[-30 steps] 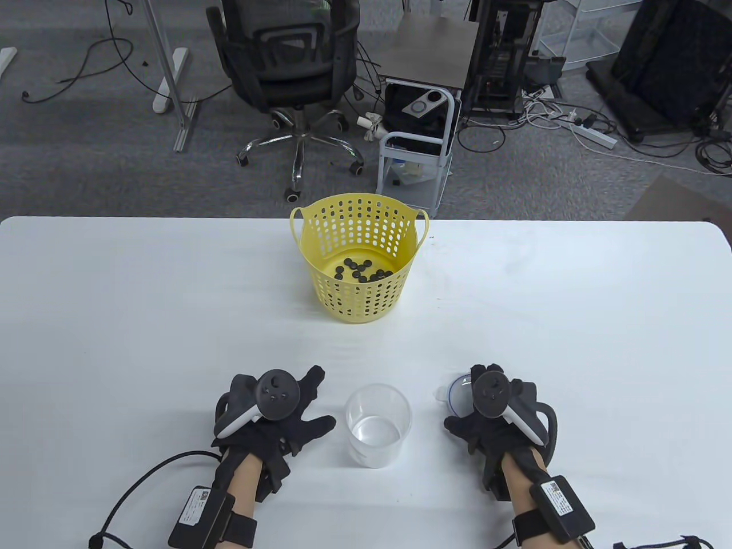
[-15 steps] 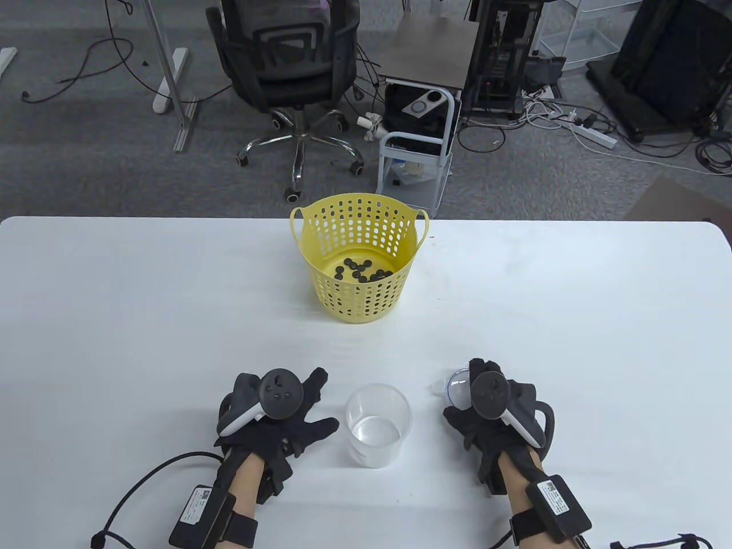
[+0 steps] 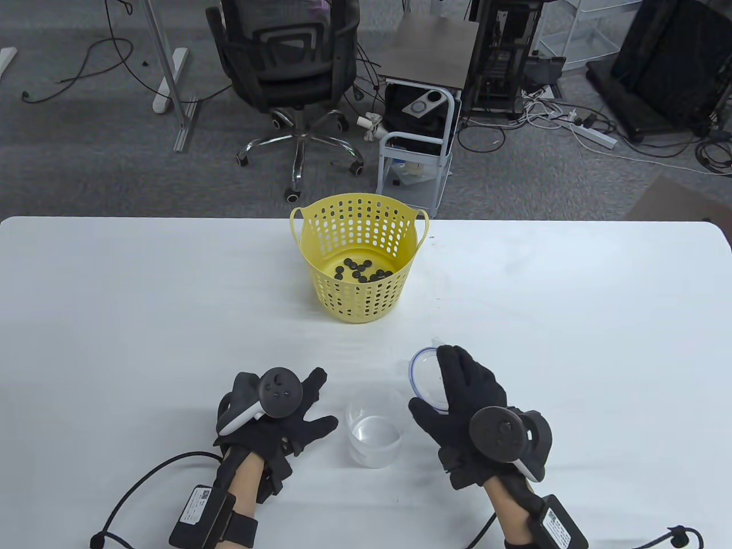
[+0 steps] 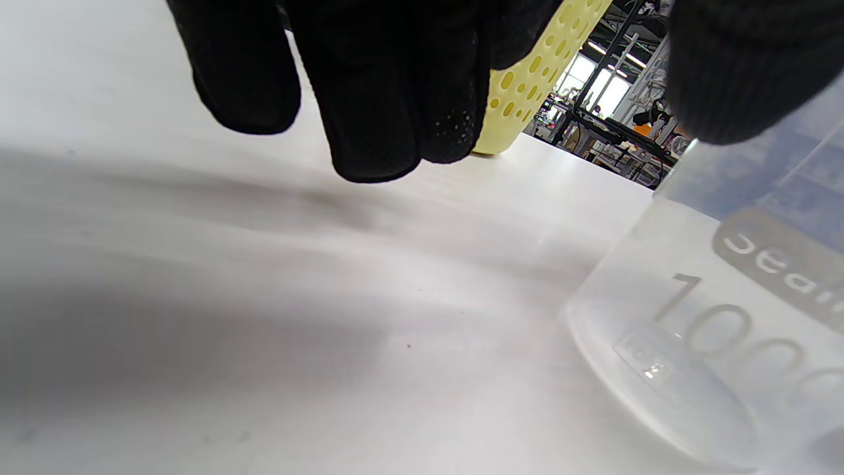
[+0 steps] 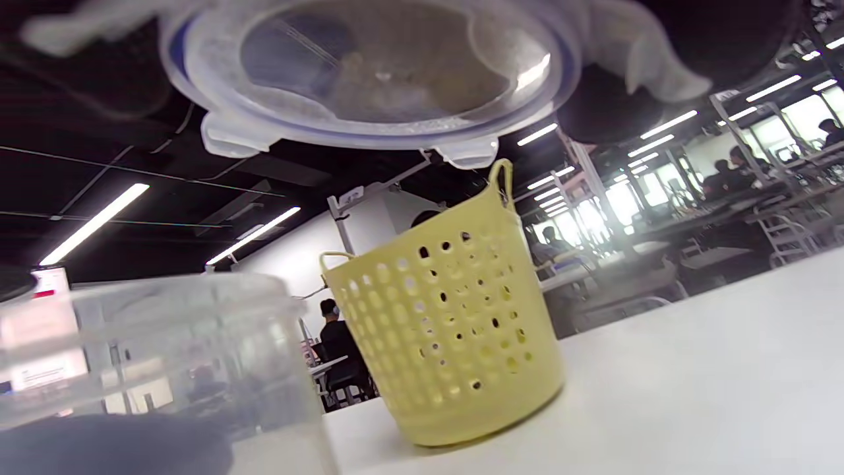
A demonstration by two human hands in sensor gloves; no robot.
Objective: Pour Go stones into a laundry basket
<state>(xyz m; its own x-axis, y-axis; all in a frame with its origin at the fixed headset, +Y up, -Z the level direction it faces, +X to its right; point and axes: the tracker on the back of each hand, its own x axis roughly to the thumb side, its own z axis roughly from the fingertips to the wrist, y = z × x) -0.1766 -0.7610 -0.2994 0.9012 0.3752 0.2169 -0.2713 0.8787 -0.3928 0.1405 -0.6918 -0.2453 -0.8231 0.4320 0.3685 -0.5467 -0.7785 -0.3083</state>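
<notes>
A yellow perforated laundry basket (image 3: 359,260) stands at the table's far middle with several black Go stones (image 3: 361,271) on its bottom. It also shows in the right wrist view (image 5: 448,330). An empty clear plastic container (image 3: 374,429) stands near the front edge between my hands, and shows in the left wrist view (image 4: 732,316). My right hand (image 3: 460,400) holds the round clear lid (image 3: 424,378) lifted off the table, just right of the container; the lid fills the top of the right wrist view (image 5: 369,72). My left hand (image 3: 289,414) rests open on the table left of the container.
The white table (image 3: 114,320) reaches to both sides. Beyond its far edge are an office chair (image 3: 291,74), a small white cart (image 3: 416,154) and floor cables.
My right hand has lifted the lid off the table and carried it left and forward, toward the container. My left hand has stayed in place.
</notes>
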